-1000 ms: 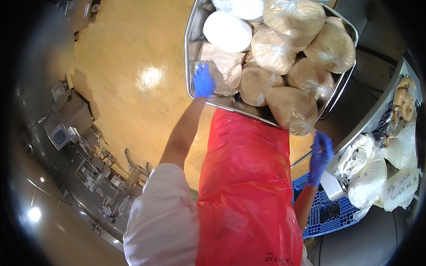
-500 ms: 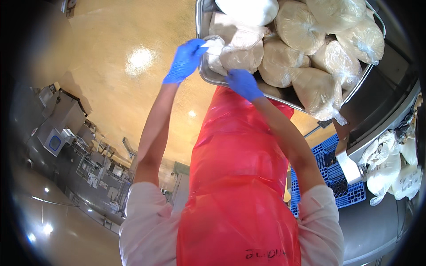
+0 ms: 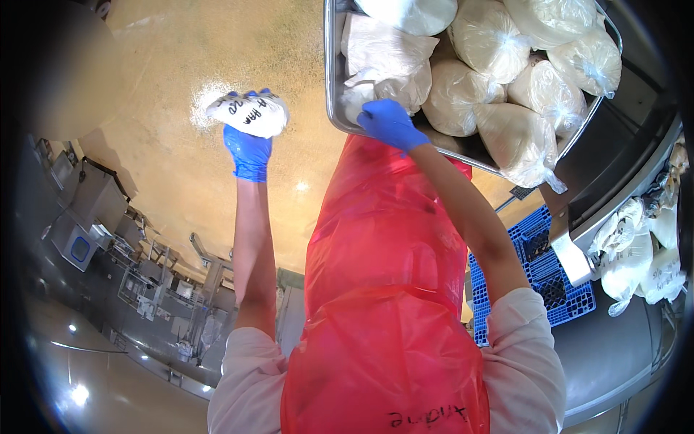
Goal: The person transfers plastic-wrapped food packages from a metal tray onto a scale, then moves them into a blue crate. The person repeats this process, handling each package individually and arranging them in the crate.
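My left hand [image 3: 249, 153], in a blue glove, holds a small white plastic bag [image 3: 259, 116] with black handwriting over the floor, left of the metal tub. The fingers curl behind the bag, and their tips show along its far edge. My right hand [image 3: 391, 124], also gloved in blue, is closed at the near left corner of the metal tub [image 3: 333, 87]. It is right beside a small white bag [image 3: 356, 100] inside that corner; whatever its fingers grip is hidden. Several clear plastic bags [image 3: 457, 98] of pale contents fill the tub, one large tied bag [image 3: 517, 141] leaning over the near rim.
A red plastic apron [image 3: 387, 289] covers my front. To the right stand a blue plastic crate [image 3: 567, 300], a dark metal surface and more white bags [image 3: 629, 264]. Metal equipment [image 3: 79, 239] stands at the far left on the tan floor [image 3: 159, 72].
My left hand has moved left, away from the tub, bringing the small white bag out over the floor. My right hand stays at the tub's near corner, its fingers now curled in.
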`<state>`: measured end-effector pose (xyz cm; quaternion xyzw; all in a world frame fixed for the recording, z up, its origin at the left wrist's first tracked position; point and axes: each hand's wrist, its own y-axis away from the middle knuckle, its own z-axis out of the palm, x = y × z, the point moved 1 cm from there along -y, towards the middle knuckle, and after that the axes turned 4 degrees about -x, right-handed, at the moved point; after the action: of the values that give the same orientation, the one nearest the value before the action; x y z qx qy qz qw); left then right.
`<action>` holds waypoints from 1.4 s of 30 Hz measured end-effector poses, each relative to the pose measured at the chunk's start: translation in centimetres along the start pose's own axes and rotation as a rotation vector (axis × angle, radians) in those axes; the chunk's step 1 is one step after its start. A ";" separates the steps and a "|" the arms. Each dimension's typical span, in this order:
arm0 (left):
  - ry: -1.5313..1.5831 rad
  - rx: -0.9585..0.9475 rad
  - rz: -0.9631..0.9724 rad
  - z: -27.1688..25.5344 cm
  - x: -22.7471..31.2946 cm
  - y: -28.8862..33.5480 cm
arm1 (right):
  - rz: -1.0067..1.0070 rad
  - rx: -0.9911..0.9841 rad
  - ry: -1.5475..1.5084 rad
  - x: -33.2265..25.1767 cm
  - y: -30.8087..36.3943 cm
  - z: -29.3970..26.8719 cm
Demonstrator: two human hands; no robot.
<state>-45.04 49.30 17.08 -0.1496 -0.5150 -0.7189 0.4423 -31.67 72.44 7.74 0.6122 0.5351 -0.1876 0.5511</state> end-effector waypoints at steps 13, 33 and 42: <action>0.006 -0.210 -0.427 9.7 -10.6 4.6 | 0.214 0.912 -0.373 4.6 26.2 -17.7; -0.341 -0.912 -0.599 41.4 -19.6 23.8 | 0.422 1.543 0.172 1.5 53.9 -41.6; -0.464 -0.993 -0.393 40.8 -17.5 21.2 | 0.541 1.738 0.321 10.9 63.1 -46.7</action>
<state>-28.26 91.66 35.52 -0.3943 -0.2179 -0.8912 0.0530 9.80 129.58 43.75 0.9334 0.1150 -0.3011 -0.1578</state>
